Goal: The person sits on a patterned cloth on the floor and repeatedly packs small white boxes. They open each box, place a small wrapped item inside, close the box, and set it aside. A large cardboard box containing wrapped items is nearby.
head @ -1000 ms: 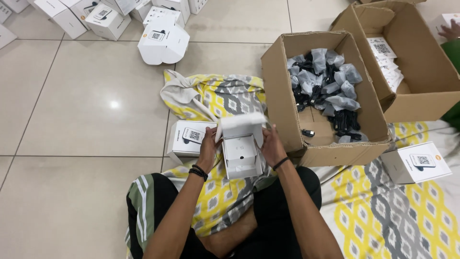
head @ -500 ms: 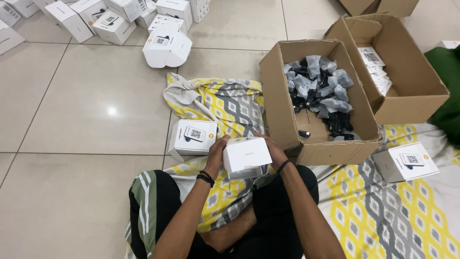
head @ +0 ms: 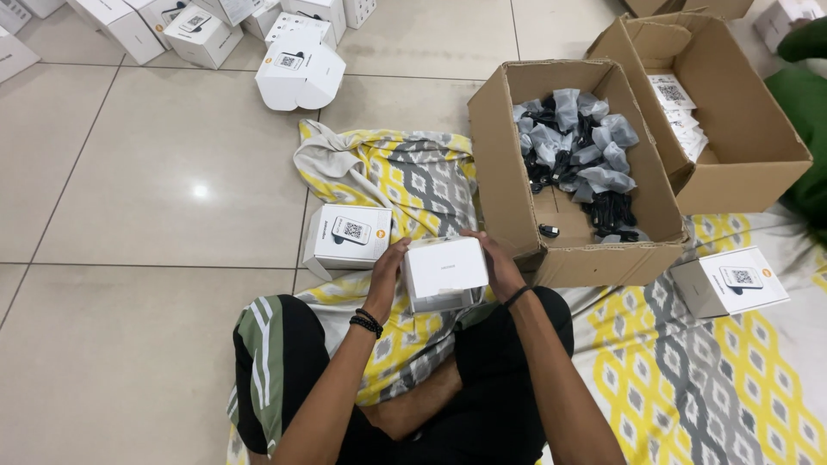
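Both forearms reach forward over the crossed legs, left hand (head: 389, 269) and right hand (head: 497, 263) facing, fingers curled inward.

You are sitting on a glossy floor of large beige tiles (head: 155, 181) with thin dark grout lines, which fills the space left of your hands and runs far ahead of them. A small bright spot of overhead light (head: 200, 190) reflects off a tile ahead and to the left. Under you, and spreading to the right of your hands, lies a yellow, grey and white patterned cloth sheet (head: 689, 387), rumpled into folds just ahead.
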